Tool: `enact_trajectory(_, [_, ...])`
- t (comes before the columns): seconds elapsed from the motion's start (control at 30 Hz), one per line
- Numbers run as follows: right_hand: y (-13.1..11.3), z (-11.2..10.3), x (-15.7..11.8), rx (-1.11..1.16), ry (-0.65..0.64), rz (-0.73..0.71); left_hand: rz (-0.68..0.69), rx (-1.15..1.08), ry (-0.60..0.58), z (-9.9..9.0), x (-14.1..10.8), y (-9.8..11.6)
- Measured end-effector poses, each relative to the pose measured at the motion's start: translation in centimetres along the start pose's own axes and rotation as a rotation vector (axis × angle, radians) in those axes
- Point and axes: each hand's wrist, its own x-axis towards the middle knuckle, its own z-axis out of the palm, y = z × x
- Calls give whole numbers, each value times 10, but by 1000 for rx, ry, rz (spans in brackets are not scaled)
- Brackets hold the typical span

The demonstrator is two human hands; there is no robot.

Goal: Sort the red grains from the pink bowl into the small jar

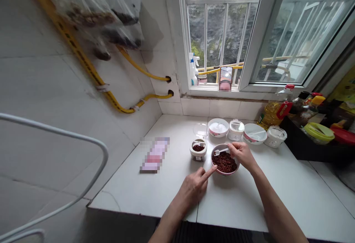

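Note:
My right hand (242, 153) pinches the handle of a small white spoon (221, 151), whose scoop is over the bowl at its left inner side. The bowl (225, 174) has a pinkish outside and holds dark red dried flakes (226, 162). My left hand (196, 184) rests on the counter with its index finger stretched out to the bowl's near-left rim and its other fingers bent; nothing is held in it. Left of the bowl stands a small seasoning jar (198, 155), its top open, with similar red flakes inside. A clear lid (200, 130) lies behind the jar.
Behind the bowl stand a bowl of white granules (218, 127), a lidded jar (236, 130), another bowl (254, 135) and a second jar (276, 137). An oil bottle (274, 111) and a dark condiment box (305, 139) are at right. A blurred pinkish packet (155, 155) lies left.

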Motion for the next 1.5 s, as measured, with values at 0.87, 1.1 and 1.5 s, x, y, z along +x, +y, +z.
enact_trajectory(0.87, [0, 6, -1, -107, -30, -73, 5, 0, -2, -4, 1, 3])
enact_trajectory(1.1, [2, -1, 1, 45, -42, 64, 3, 16, 2, -2, 2, 2])
enact_trajectory(1.5, [5, -3, 4, 131, -16, 125, -4, 10, -3, -3, 1, 2])
